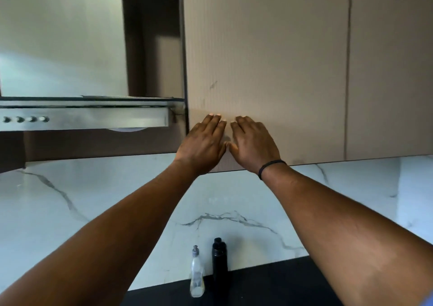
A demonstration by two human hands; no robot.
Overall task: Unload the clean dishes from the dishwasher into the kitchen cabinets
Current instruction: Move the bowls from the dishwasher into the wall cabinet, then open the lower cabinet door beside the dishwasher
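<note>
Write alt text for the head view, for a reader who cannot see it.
Both hands, left hand and right hand, lie flat and empty, side by side, on a closed beige upper cabinet door. A steel range hood is left of it; a clear bottle and black bottle stand on the dark counter below.

Bottles and hood by a marble wall

Clear bottle (197, 275) touches black bottle (220, 259) at 6 o'clock on the dark bench (269, 289); steel range hood (89, 116) at 9 o'clock.
</note>
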